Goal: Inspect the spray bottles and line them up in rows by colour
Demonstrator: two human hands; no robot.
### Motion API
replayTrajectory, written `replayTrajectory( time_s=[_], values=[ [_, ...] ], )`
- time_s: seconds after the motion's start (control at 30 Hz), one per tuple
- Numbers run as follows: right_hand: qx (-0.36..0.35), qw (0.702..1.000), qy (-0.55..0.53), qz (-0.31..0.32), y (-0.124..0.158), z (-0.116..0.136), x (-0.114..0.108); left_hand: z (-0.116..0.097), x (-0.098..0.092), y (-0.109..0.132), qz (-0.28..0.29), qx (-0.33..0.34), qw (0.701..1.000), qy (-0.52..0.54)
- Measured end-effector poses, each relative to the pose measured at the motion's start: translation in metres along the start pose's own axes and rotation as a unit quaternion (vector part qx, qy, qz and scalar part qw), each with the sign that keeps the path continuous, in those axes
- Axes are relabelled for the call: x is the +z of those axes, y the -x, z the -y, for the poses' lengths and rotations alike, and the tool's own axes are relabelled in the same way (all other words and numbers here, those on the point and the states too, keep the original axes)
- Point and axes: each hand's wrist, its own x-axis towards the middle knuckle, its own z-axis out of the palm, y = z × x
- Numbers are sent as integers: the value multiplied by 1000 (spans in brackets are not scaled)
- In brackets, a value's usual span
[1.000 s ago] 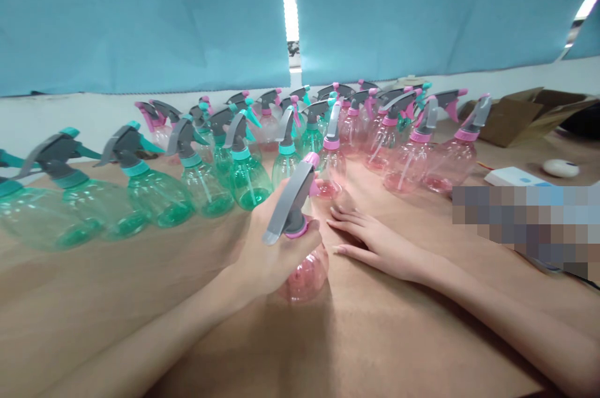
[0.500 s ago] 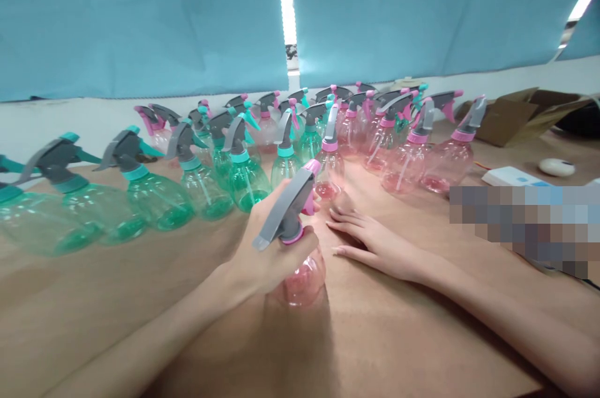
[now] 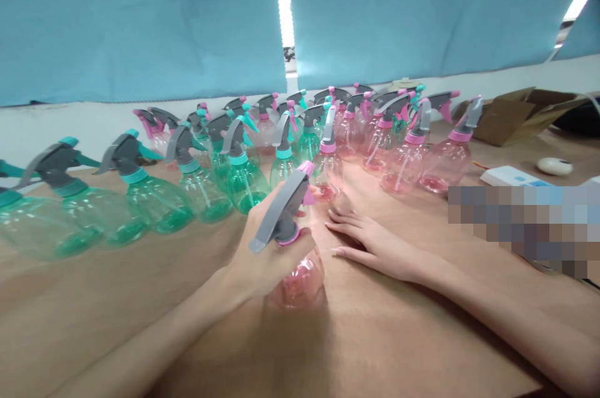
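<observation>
My left hand (image 3: 255, 254) is wrapped round the neck of a clear pink spray bottle (image 3: 300, 285) with a grey and pink trigger head. The bottle stands close in front of me, its nozzle pointing away; my fingers behind it are partly hidden. Flat on the brown table (image 3: 394, 335), to the right of that bottle, lies my right hand (image 3: 370, 235) with its fingers stretched out and nothing in them. Just beyond the fingertips stands another pink spray bottle (image 3: 329, 170). Left of it is a green spray bottle (image 3: 246, 182) with a turquoise collar.
More green spray bottles (image 3: 159, 201) line the left side, and several pink ones (image 3: 403, 167) stand at the right and back. A cardboard box (image 3: 510, 114), a white mouse (image 3: 554, 166) and a white box-like device (image 3: 509, 176) lie at the right. A blue cloth (image 3: 140, 23) hangs behind.
The view has shifted very slightly. Both hands and the held spray bottle stay essentially where they were.
</observation>
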Motion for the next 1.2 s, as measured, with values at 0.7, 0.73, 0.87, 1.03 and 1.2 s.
replayTrajectory(
  time_s=[0.7, 0.73, 0.87, 1.03, 1.2],
  values=[
    [5, 1000, 19, 14, 0, -1, 1, 10, 9, 3, -7, 14, 999, 31],
    [6, 1000, 20, 15, 0, -1, 0, 9, 9, 3, -9, 19, 999, 39],
    [-3, 1000, 22, 18, -2, 2, -3, 7, 10, 2, -5, 20, 998, 66],
    [-9, 1000, -8, 23, -1, 8, -11, 8, 9, 2, -1, -3, 998, 62],
    [12, 996, -88, 32, 2, 9, -17, 10, 10, 3, -22, -47, 998, 28]
  ],
)
